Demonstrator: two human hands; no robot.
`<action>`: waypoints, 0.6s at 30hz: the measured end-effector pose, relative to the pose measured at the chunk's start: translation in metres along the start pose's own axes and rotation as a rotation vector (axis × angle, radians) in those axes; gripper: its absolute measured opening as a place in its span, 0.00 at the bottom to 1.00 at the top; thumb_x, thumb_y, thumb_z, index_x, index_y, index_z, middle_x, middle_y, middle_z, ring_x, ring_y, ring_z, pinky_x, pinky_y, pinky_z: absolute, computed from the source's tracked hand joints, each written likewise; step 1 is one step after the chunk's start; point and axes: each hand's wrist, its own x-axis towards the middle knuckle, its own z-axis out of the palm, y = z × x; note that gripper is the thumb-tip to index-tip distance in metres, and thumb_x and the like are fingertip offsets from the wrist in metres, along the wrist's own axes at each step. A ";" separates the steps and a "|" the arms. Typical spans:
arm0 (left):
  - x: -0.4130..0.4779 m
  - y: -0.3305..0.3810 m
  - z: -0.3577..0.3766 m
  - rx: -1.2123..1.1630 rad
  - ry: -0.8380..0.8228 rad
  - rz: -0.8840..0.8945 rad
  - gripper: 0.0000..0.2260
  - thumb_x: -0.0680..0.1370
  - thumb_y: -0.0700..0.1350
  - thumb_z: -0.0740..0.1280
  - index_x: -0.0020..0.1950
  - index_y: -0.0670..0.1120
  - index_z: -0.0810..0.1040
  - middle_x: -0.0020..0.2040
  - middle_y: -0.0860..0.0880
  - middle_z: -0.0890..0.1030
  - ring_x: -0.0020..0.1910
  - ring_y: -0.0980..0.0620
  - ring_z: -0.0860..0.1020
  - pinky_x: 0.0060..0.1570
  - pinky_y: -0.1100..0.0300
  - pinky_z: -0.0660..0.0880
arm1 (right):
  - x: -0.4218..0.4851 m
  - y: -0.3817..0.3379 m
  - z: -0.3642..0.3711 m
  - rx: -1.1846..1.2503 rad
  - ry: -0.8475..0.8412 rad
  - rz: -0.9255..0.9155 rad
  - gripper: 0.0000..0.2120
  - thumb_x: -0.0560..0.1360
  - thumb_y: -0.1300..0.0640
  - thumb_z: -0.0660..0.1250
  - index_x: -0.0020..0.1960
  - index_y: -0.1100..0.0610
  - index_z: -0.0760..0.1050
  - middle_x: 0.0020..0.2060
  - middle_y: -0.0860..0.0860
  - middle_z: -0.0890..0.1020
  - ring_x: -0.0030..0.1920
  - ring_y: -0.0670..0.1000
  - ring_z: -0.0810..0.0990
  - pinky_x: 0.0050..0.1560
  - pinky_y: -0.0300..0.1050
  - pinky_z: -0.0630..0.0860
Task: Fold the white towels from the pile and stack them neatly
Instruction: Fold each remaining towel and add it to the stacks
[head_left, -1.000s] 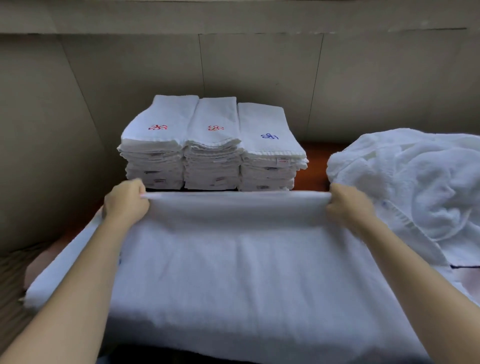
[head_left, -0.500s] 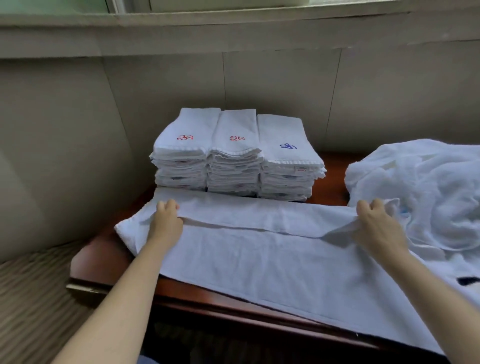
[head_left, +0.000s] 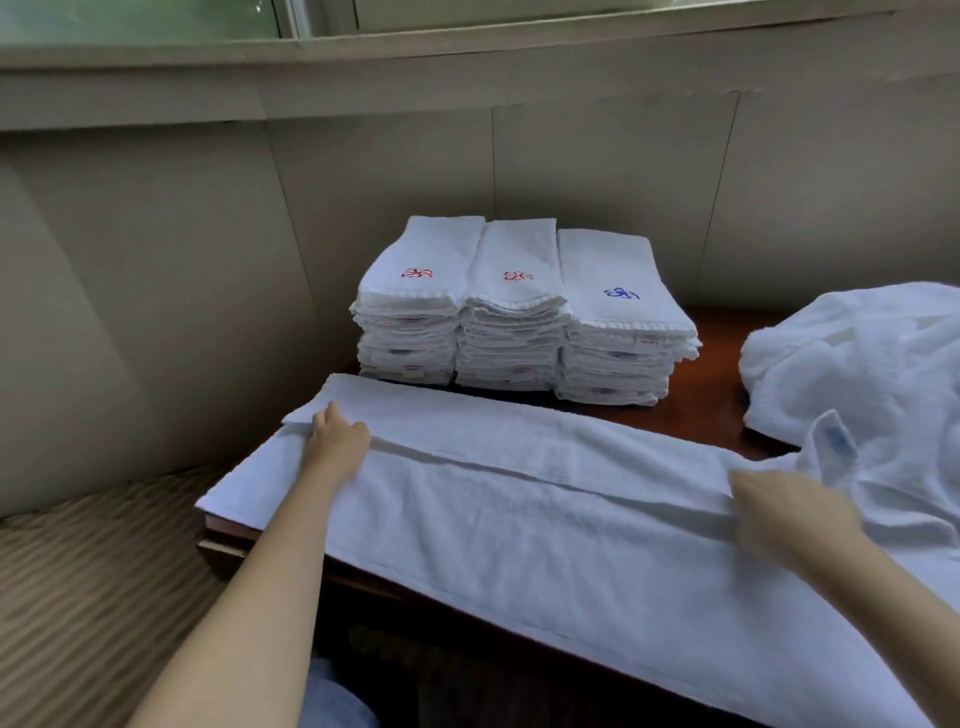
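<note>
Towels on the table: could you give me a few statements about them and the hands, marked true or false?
1. Three stacks of folded towels stand side by side at the back. True.
2. Every top towel bears a blue mark. False: two marks are red, one blue.
3. The left hand rests on the long towel spread across the table. True.
4. The unfolded pile lies left of the stacks. False: it lies to their right.
5. The right hand is lifted off the long towel. False: it is on it.
</note>
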 end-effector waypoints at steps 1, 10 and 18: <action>0.002 0.001 -0.003 -0.072 0.004 -0.014 0.26 0.81 0.44 0.53 0.78 0.42 0.51 0.77 0.42 0.55 0.72 0.40 0.62 0.67 0.47 0.64 | 0.000 0.000 0.000 0.005 0.001 -0.006 0.05 0.74 0.60 0.58 0.44 0.51 0.63 0.40 0.46 0.69 0.49 0.49 0.75 0.37 0.41 0.68; 0.012 -0.019 -0.008 0.424 0.020 0.105 0.23 0.83 0.50 0.48 0.76 0.43 0.56 0.77 0.44 0.56 0.73 0.43 0.60 0.71 0.49 0.56 | -0.003 -0.003 0.006 0.071 0.215 -0.051 0.07 0.74 0.63 0.56 0.44 0.52 0.60 0.41 0.47 0.65 0.43 0.51 0.78 0.32 0.42 0.67; -0.009 0.007 0.002 0.522 0.005 -0.197 0.26 0.82 0.53 0.49 0.77 0.42 0.55 0.78 0.37 0.47 0.76 0.37 0.45 0.73 0.42 0.45 | 0.004 -0.004 -0.002 0.010 0.090 -0.073 0.08 0.76 0.61 0.55 0.40 0.51 0.59 0.48 0.48 0.72 0.51 0.51 0.76 0.38 0.41 0.68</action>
